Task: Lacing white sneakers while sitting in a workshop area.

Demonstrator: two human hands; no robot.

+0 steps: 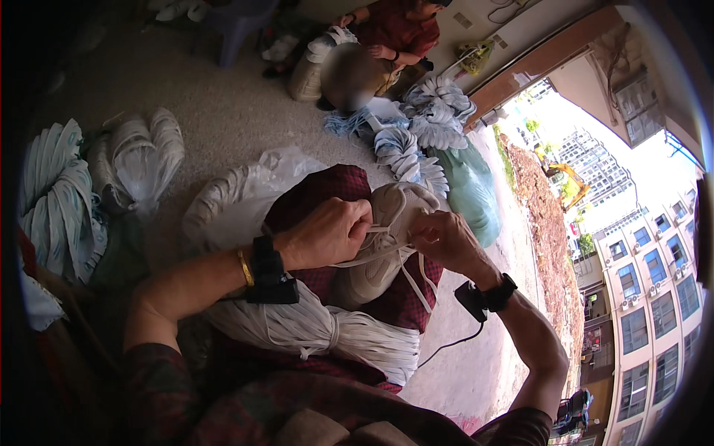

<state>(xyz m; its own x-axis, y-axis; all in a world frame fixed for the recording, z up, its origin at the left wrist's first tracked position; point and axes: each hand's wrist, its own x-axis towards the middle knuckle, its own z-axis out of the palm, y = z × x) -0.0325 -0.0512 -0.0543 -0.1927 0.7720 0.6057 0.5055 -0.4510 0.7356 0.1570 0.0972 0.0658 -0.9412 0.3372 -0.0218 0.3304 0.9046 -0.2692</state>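
Note:
A pale cream lace-up shoe [372, 273] rests on my lap over dark red checked cloth [316, 195]. My left hand [329, 233] is closed at the shoe's left side, with a white shoelace [381, 230] running from its fingers to the eyelets. On the other side my right hand [448, 239] pinches the lace near the tongue. A loose lace end [416, 286] hangs below it. Nearer to me, a thick bundle of white shoelaces [301, 328], tied round its middle, lies across my lap.
Bundles of white shoe pieces [63, 201] stand at the left, others in a clear plastic bag [279, 165]. Beyond, a person in a red shirt [405, 33] sits by more bundles [439, 111]. A green sack [468, 195] lies right of the shoe, near the doorway.

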